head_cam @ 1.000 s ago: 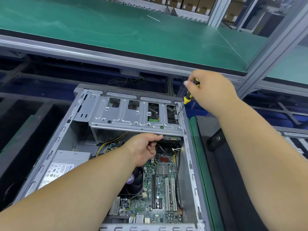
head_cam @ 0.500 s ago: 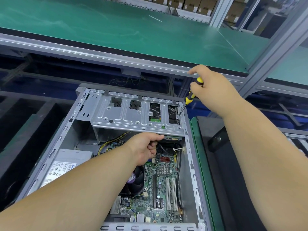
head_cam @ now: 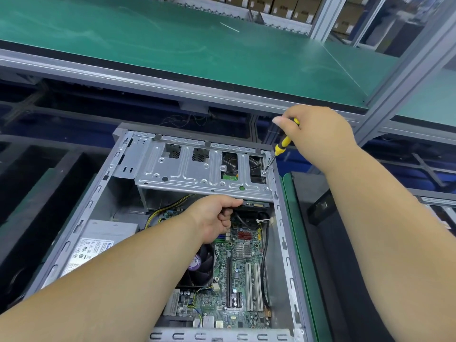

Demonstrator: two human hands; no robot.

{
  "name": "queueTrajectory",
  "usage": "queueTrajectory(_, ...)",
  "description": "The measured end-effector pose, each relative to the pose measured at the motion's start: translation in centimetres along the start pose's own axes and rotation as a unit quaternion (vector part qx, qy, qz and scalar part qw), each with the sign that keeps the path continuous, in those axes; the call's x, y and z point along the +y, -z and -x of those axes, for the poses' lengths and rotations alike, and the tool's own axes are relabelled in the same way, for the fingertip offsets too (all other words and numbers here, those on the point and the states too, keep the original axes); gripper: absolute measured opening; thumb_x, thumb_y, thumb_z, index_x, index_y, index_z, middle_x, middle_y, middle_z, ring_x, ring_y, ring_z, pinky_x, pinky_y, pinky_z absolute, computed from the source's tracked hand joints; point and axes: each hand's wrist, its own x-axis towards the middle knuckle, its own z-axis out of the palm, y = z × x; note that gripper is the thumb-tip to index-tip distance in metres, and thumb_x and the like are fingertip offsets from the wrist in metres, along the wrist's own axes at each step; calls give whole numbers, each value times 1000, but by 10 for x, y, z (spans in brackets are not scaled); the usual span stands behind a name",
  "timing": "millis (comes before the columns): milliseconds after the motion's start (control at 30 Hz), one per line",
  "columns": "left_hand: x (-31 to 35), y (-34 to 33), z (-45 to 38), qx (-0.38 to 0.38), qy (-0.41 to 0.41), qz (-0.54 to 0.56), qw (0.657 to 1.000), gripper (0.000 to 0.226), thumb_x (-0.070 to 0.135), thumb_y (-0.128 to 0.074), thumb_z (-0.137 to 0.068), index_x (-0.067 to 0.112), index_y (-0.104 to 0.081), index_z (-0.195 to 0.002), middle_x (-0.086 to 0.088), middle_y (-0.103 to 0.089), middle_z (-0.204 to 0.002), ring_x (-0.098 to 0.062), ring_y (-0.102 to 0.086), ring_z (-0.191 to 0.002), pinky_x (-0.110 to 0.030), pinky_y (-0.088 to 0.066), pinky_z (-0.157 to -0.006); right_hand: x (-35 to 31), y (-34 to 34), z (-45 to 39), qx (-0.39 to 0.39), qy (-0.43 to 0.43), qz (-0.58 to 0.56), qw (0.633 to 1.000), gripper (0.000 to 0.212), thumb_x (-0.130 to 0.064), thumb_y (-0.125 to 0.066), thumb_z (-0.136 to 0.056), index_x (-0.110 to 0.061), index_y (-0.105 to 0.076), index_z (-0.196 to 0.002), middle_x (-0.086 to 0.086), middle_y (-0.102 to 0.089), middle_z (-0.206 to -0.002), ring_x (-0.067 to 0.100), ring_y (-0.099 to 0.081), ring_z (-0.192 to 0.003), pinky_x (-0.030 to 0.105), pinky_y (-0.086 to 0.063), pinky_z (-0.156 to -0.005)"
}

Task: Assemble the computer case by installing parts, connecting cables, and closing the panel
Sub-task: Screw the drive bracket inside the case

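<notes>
Head view: one open computer case point(head_cam: 278, 218) lies on its side, its side panel off and not in sight. Taking the case as the landmark, a grey metal drive cage point(head_cam: 192, 174) spans its far end, one motherboard point(head_cam: 237, 267) fills its floor toward the near right, one dark CPU fan point(head_cam: 199, 265) sits just left of the board's middle, and one power supply point(head_cam: 98, 243) lies against its left wall. A green desk point(head_cam: 172, 45) runs beyond the case's far end.

The right hand point(head_cam: 318, 137) is curled round the handle of one yellow-and-black screwdriver point(head_cam: 281, 146), whose tip meets a screw point(head_cam: 264, 172) at the cage's far right corner, beside the case's right wall. The left hand point(head_cam: 214, 218) grips the cage's near edge from beneath, fingers curled under the lip, apparently steadying it.

The cage is stiff sheet metal, probably light but sharp-edged, so its folded lip looks the safest hold. The screw is tiny and could slip or strip if the driver tilts. The motherboard below is fragile, and a dropped screw would be hard to retrieve among its two white slots point(head_cam: 254, 290) and one black slot point(head_cam: 229, 282).
</notes>
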Motion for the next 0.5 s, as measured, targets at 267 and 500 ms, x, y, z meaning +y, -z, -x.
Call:
queueTrajectory(267, 0, 0, 1, 0, -3, -6, 1000, 10, 9, -64, -89, 9, -66, -80, 3, -32, -52, -10, -19, -51, -21, -21, -54, 1, -2, 2, 9, 18, -67, 998, 23, -42, -51, -99, -28, -59, -116, -5, -59, -79, 25, -55, -81, 35, -43, -68)
queueTrajectory(500, 1, 2, -1, 3, -7, -8, 1000, 7, 8, -65, -89, 8, -65, -82, 3, -32, -54, -9, -20, -50, -21, -22, -52, 2, -2, 4, 3, -9, -100, 995, 22, -25, -44, -94, -25, -65, -102, -2, -64, -91, 23, -58, -80, 34, -45, -67)
